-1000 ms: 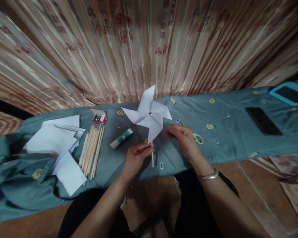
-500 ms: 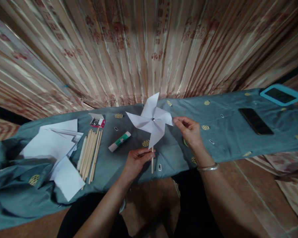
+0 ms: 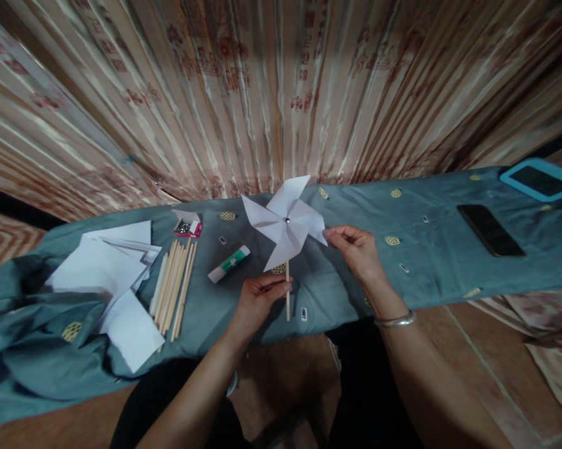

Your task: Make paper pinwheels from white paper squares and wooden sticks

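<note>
A white paper pinwheel [image 3: 285,223] with a round silver pin at its centre stands upright above the cloth on a thin wooden stick [image 3: 287,305]. My left hand [image 3: 262,299] is closed around that stick just below the blades, thumb and fingers pinching it. At the pinwheel's right side my right hand [image 3: 355,249], with a silver bangle on the wrist, has thumb and forefinger together at the edge of the right blade. A glue stick [image 3: 229,264] with a green label lies left of the pinwheel.
Several wooden sticks [image 3: 172,290] lie beside a pile of white paper sheets [image 3: 98,268] on the left. Behind them sits a small open box of pins [image 3: 188,224]. A black phone [image 3: 491,231] and a blue-framed tablet [image 3: 540,179] lie right. A curtain [image 3: 262,93] hangs behind the cloth-covered table.
The pinwheel's blades have turned clockwise a little, the right blade's tip coming lower. My right fingers stay at that blade while my left hand keeps its grip. The view has shifted slightly.
</note>
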{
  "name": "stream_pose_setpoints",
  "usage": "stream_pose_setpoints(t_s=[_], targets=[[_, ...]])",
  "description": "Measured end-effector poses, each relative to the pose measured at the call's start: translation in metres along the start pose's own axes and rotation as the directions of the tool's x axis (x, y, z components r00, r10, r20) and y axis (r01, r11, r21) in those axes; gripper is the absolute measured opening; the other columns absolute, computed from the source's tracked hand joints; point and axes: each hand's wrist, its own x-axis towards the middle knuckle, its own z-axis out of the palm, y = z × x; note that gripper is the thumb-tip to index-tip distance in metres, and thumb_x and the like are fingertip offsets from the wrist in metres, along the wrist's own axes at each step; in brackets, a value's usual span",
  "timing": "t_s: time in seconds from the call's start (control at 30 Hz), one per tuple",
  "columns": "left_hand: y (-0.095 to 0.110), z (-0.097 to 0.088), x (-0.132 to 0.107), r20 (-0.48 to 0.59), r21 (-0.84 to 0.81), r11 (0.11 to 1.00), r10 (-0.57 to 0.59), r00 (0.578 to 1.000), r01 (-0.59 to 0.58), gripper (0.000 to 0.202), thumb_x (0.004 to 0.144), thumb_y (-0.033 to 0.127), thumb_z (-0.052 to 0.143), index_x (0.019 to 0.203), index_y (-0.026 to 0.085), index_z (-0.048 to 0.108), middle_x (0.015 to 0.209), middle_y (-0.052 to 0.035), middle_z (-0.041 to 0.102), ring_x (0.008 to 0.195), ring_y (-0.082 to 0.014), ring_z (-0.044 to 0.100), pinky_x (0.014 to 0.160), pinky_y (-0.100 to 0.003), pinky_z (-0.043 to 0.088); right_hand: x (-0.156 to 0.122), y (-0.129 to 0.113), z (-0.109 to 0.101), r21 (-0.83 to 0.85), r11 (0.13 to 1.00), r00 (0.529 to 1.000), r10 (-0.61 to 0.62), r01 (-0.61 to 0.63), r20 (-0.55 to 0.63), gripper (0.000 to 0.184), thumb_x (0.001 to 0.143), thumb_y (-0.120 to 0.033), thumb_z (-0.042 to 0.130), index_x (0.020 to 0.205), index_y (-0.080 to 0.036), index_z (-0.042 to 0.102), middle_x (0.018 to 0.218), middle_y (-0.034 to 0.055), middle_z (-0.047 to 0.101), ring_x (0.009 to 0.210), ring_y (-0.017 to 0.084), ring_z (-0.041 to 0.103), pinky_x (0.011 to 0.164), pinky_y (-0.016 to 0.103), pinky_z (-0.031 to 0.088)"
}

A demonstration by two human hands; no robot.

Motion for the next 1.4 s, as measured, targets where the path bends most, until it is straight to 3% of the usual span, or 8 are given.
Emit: stream_pose_setpoints(t_s=[0.67,1.13,1.4], targets=[[-0.004,-0.001,0.005,-0.045,-0.054,0.998,0.013,0.999,-0.016,0.030,0.053,0.034,0.088,0.077,0.018,0.081,0.077,-0.0065,0.078,0.068,-0.0187,0.068,0.071,-0.032,0.056,-0.025,-0.008,0.018,0.131,0.972,0.971,0.170,-0.193,0.169,0.027,0.053,-0.041,0.084,0.051,-0.020,0.068,0.052,-0.0021,0.058,0.054,0.011,0.045,0.056,0.027,0.034],[-0.004,-0.001,0.004,-0.017,-0.045,0.998,0.052,0.998,-0.053,0.024,0.057,0.031,0.085,0.076,0.018,0.081,0.073,-0.0039,0.076,0.065,-0.0161,0.064,0.069,-0.030,0.053,-0.042,-0.002,0.029,0.177,0.947,0.931,0.206,-0.267,0.300,0.027,0.055,-0.043,0.088,0.057,-0.021,0.072,0.058,0.0002,0.066,0.057,0.012,0.053,0.058,0.027,0.041],[-0.005,-0.001,0.004,-0.012,-0.029,0.997,0.065,0.998,-0.066,0.025,0.058,0.032,0.086,0.077,0.017,0.081,0.070,-0.0037,0.075,0.064,-0.0152,0.063,0.068,-0.029,0.051,-0.047,0.000,0.035,0.139,0.959,0.904,0.178,-0.248,0.389,0.031,0.059,-0.047,0.086,0.061,-0.020,0.072,0.061,0.0002,0.068,0.057,0.011,0.053,0.059,0.027,0.043]])
